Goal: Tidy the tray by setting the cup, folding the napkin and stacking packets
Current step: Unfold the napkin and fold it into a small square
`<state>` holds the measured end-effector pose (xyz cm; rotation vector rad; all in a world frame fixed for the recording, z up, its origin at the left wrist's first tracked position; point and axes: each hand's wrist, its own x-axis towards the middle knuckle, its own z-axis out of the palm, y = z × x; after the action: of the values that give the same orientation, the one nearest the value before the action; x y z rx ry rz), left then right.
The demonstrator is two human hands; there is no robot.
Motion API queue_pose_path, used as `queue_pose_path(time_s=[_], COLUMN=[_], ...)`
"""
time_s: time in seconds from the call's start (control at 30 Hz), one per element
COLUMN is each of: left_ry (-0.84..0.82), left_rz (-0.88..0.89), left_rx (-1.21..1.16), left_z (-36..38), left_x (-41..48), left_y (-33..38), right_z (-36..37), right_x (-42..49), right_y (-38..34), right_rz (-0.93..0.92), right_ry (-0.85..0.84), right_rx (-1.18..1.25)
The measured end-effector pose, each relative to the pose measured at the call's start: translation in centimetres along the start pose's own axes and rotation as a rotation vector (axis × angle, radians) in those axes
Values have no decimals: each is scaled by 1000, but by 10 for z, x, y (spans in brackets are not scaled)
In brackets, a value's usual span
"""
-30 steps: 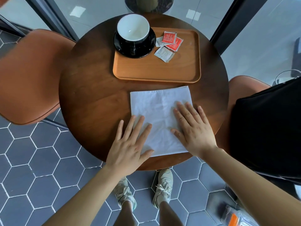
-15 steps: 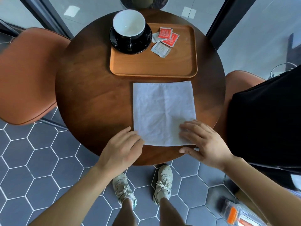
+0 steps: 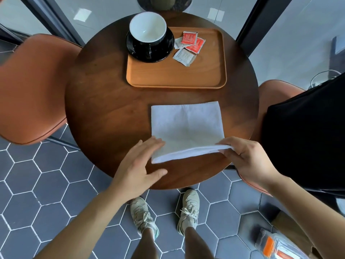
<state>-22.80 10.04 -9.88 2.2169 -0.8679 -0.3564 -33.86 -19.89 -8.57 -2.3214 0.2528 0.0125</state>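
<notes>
A white napkin (image 3: 186, 126) lies on the round wooden table (image 3: 104, 113) in front of the tray. My right hand (image 3: 248, 161) pinches its near right corner and holds that edge lifted off the table. My left hand (image 3: 138, 167) hovers at the near left corner with straight fingers, its fingertips touching the napkin's edge. On the wooden tray (image 3: 177, 79) stands a cup (image 3: 147, 28), white inside, on a black saucer (image 3: 149, 51) at the far left. Several red and grey packets (image 3: 188, 47) lie loosely overlapped beside it.
Orange chairs stand at the left (image 3: 31, 90) and right (image 3: 276, 94) of the table. A black bag (image 3: 306, 135) rests on the right chair. Grey hexagon floor tiles and my shoes (image 3: 164, 214) show below the table edge.
Both hands slid from flat on the napkin back to its near edge. My right hand took the near right corner and raised it. My left hand opened beside the left corner.
</notes>
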Motion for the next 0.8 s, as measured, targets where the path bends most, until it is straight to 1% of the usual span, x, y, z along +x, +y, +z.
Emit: queue_pose_path(time_s=[0.07, 0.13, 0.27, 0.37, 0.47, 0.6, 0.7, 0.8], left_ry=[87, 130, 209, 282, 323, 359, 381, 406], left_rz=[-40, -108, -204, -288, -344, -393, -416, -437], left_rx=[35, 56, -39, -136, -171, -167, -162, -147], left_z=[5, 8, 7, 11, 15, 18, 19, 20], left_x=[7, 9, 4, 5, 11, 17, 20, 24], left_y=[0, -1, -5, -3, -3, 0, 3, 6], right_z=[0, 1, 1, 5, 9, 14, 17, 19], right_x=[4, 7, 11, 22, 37, 54, 62, 67], right_y=[-1, -2, -8, -8, -4, -4, -3, 0], right_rz=[69, 68, 78, 108, 135, 142, 116, 125], right_ry=[9, 32, 99, 158, 204, 226, 238, 235], right_rx=[97, 148, 229, 177, 96, 16, -96, -129])
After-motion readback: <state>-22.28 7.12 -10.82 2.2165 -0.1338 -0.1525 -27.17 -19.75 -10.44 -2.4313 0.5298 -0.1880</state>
